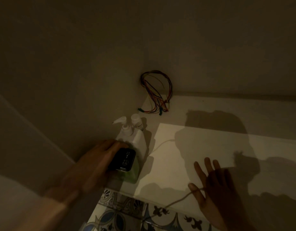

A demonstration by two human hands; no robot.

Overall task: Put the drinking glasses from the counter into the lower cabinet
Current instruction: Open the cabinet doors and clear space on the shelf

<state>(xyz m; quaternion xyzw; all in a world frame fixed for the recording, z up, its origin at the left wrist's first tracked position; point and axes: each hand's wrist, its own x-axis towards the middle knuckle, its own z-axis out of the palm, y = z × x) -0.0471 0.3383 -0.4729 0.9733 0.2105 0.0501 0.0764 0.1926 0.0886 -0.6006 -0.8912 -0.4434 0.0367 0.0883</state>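
No drinking glass and no cabinet show in this dim head view. My left hand is at the left, closed around a small black device with white print, held against a soap dispenser. My right hand hovers over the pale counter at the lower right, fingers spread. A thin cord runs across its thumb and trails down to the left over the counter's front edge.
The pump soap dispenser holding green liquid stands in the corner with a small white bottle behind it. A loop of coloured wires hangs from the wall. Patterned tiles lie below the counter edge. Hard shadows fall across the counter.
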